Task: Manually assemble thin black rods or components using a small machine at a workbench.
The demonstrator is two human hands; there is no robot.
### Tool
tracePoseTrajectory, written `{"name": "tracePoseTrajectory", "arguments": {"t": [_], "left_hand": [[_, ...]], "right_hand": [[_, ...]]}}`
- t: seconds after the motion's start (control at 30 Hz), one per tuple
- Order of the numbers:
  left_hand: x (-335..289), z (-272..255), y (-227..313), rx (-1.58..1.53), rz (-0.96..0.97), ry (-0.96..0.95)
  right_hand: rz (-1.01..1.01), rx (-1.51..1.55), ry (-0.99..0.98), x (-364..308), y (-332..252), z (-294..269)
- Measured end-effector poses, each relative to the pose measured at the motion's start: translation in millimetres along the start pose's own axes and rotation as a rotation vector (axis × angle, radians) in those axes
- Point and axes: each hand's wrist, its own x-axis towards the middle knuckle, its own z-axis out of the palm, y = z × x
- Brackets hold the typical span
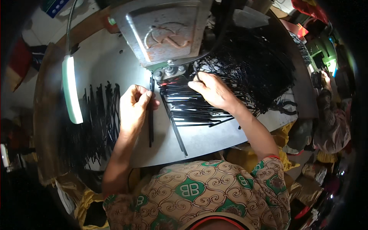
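Note:
My left hand [133, 109] is closed on a few long black strips [151, 124], which run roughly upright between thumb and fingers. Their far ends reach up beside the small clamp-like block [170, 71] under a worn metal machine head [163, 32]. My right hand [211, 90] is to the right of that block, fingers pinched on a thin dark strip [197, 73]. Below it lies a layer of black strips [195, 111], mostly crosswise. Between my hands, another long strip [174, 128] slants toward the table's near edge.
A tangled heap of black strips [257, 65] covers the table's far right. More strips [101, 119] lie in rows at left, near a glowing tube lamp [72, 90]. A pliers-like tool [286, 107] rests by the right edge. Another person [333, 119] is at far right.

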Motion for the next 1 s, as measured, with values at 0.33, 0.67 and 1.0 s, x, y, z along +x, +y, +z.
{"name": "tracePoseTrajectory", "arguments": {"t": [0.33,0.67,1.0], "left_hand": [[20,19,-5,0.682,0.591,0.065],[23,22,-1,0.833,0.546,0.052],[23,20,-2,0.837,0.573,0.06]], "right_hand": [[0.311,0.858,-0.157,14,-17,3],[0.305,0.861,-0.199,17,-19,6],[0.315,0.854,-0.197,19,-17,10]]}}
